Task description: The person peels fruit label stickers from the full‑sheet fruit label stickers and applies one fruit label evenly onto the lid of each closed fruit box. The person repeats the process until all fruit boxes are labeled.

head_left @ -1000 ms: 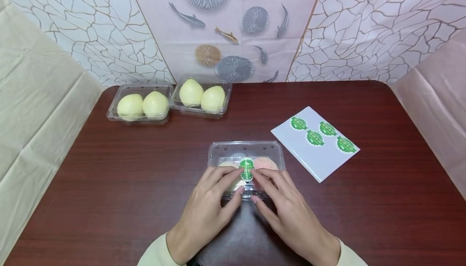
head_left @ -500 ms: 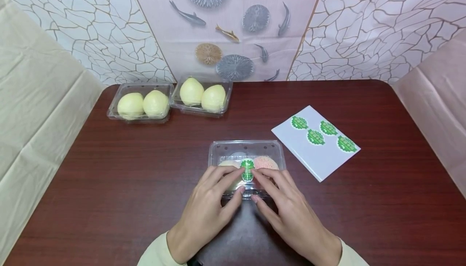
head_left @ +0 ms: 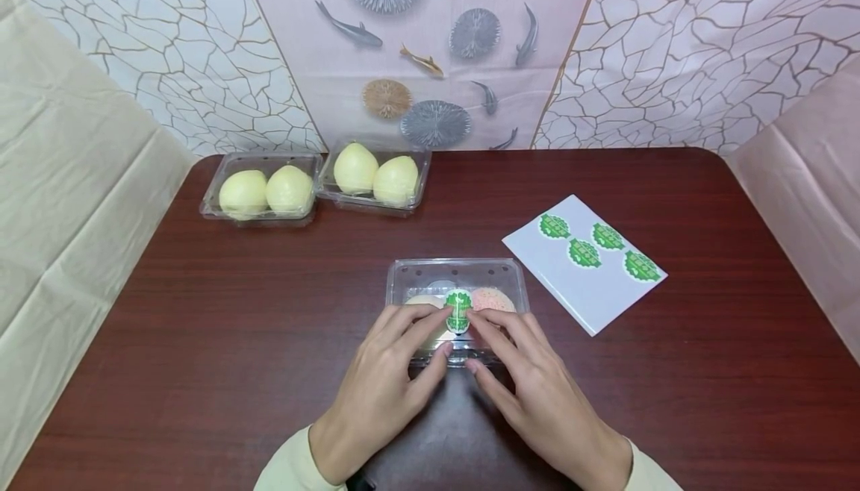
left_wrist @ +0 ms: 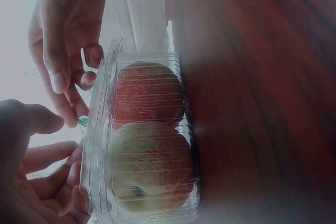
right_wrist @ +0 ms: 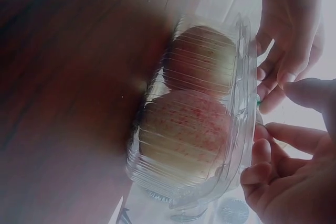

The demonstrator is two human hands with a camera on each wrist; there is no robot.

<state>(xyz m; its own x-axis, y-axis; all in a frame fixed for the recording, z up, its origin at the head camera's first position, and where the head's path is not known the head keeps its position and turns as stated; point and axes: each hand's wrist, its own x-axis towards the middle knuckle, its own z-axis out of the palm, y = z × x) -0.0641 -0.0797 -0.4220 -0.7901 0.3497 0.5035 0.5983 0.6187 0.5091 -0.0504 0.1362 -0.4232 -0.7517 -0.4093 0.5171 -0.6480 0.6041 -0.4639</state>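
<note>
Head view: a green-and-white sticker (head_left: 459, 312), scalloped at its edge, sits against the lid of a clear, ribbed plastic box (head_left: 457, 271) holding two round, speckled fruits (left_wrist: 149, 169). Seen here, the sticker runs longer front to back; the box's long axis runs left to right across the wood-grain table (head_left: 222, 327). Left hand (head_left: 383, 371) and right hand (head_left: 537, 383) arch in from the near side — thumbs apart from forefingers, fingertips touching the sticker's opposite sides.

No wording legible. Green label (head_left: 459, 315) on the clear box (head_left: 455, 273), lower centre: print unreadable. Four green stickers (head_left: 584, 254) on the white sheet (head_left: 579, 295), right of centre: lettering too small.
</note>
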